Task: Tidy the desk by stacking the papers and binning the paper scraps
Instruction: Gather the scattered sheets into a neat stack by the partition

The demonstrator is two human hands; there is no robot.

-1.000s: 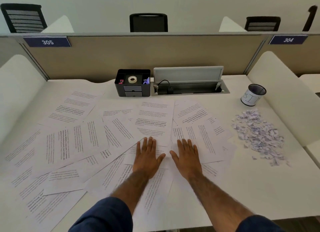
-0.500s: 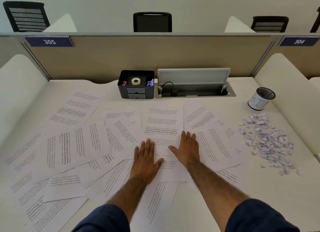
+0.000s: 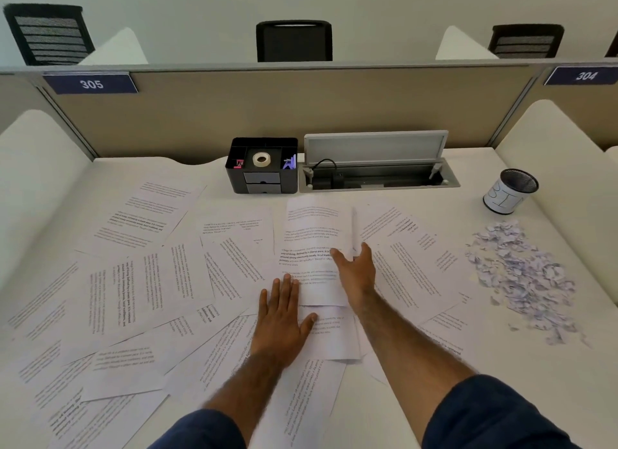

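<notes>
Several printed sheets (image 3: 150, 281) lie fanned and overlapping across the white desk (image 3: 384, 398). My left hand (image 3: 281, 321) rests flat, palm down, on the sheets near the middle. My right hand (image 3: 354, 274) is turned on its side at the right edge of the centre sheet (image 3: 314, 241), thumb on top and fingers past the edge, which curls up slightly. A pile of paper scraps (image 3: 521, 274) lies on the desk at the right. Behind it stands a black mesh cup (image 3: 510, 192) with a white label reading BIN.
A black desk organiser (image 3: 262, 165) with a tape roll stands at the back centre, beside an open cable tray (image 3: 378, 174). A beige partition (image 3: 301, 114) closes the back, and white curved dividers (image 3: 551, 167) flank both sides.
My right hand slid forward from flat on the papers, turned on its side and took the centre sheet's right edge. My left hand stayed flat in nearly the same spot.
</notes>
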